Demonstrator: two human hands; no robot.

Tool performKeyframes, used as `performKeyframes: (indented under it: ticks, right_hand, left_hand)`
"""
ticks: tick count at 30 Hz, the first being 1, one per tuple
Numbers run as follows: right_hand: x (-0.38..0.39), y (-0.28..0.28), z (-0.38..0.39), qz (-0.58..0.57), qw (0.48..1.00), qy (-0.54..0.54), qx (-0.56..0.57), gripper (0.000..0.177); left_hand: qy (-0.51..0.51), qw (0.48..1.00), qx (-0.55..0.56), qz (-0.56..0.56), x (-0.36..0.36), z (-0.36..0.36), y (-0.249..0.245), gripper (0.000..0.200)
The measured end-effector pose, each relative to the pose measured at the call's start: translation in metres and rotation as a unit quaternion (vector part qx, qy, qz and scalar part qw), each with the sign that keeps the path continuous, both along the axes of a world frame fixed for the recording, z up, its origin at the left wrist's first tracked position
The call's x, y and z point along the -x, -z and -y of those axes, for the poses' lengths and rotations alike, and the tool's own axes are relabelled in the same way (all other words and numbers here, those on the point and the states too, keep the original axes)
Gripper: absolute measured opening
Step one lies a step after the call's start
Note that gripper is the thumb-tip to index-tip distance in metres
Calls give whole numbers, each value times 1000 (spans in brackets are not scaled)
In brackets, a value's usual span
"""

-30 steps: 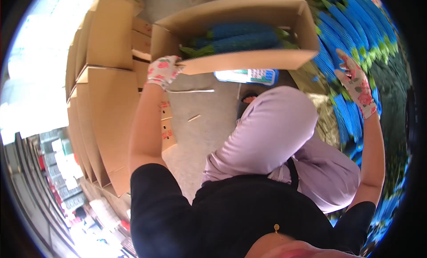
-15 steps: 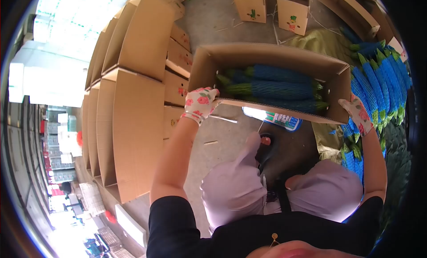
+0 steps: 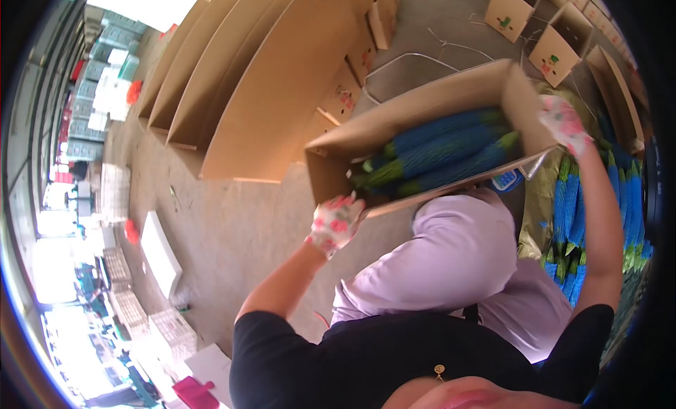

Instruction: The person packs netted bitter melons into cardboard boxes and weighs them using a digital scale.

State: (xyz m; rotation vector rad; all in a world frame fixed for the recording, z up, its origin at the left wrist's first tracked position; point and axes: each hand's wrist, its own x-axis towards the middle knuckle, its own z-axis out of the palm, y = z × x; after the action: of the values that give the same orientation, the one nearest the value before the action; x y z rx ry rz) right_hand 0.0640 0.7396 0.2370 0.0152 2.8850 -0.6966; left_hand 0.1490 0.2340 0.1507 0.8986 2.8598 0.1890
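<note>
A long open cardboard box [image 3: 415, 119] is held in front of me, tilted up to the right. My left hand [image 3: 336, 224], in a flower-patterned glove, is closed on its near left corner. At the right end, my right hand [image 3: 565, 121], gloved alike, grips the box's upper edge, its fingers slightly blurred. Inside lie several long green vegetables [image 3: 447, 148], wrapped in blue netting sleeves and laid lengthwise. My bent legs [image 3: 451, 247] are just below the box.
Large open cartons [image 3: 282, 78] are stacked at the left. More printed boxes [image 3: 556, 46] stand on the floor at the back right. Blue-netted vegetables [image 3: 627, 197] are piled to my right beside a yellowish sheet [image 3: 539, 205]. A white board [image 3: 160, 254] lies at the left.
My view and body have turned left. The box has gone from nearly level to tilted, its right end higher, with both hands still on it.
</note>
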Motion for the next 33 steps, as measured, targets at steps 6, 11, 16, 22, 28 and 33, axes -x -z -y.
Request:
performKeyframes:
  ticks: [6,11,16,22,28,33]
  right_hand:
    - [24,82,204,-30,963,-250,-99,18]
    - [-6,60,250,400,875,-242,124,26]
    - [-19,39,208,124,976,-139,114,31]
    - [-87,50,152,186,851,86,484,25]
    - [-140,48,108,137,950,128,251,29]
    - [-164,38,52,72,968,148,192,33]
  left_hand:
    - [-179,965,174,84,-110,160,29,29]
    - [-452,875,171,-24,-92,302,41,23]
    - [-786,452,-411,-91,-124,271,117,51]
    - [-632,393,-667,40,-218,206,136,41]
    - [-607,194,-769,49,-157,238,121,16]
    - [-621,300,-724,3,-41,334,144,27]
